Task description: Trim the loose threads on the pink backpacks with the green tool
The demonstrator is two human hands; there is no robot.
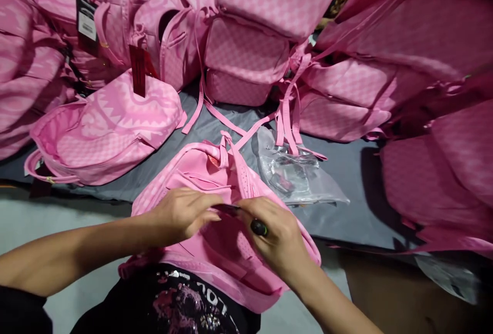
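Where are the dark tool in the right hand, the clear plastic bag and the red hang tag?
dark tool (259,228), head view, on its rounded butt end.
clear plastic bag (298,177), head view, on the middle of the bag.
red hang tag (139,70), head view, on the tag's face.

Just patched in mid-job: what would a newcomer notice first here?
Pink backpacks are piled all round the grey cloth, at the back and both sides. At bottom centre one backpack lies before the person, the left hand on it and the right hand gripping a dark tool. A clear plastic bag lies just beyond, right of centre.
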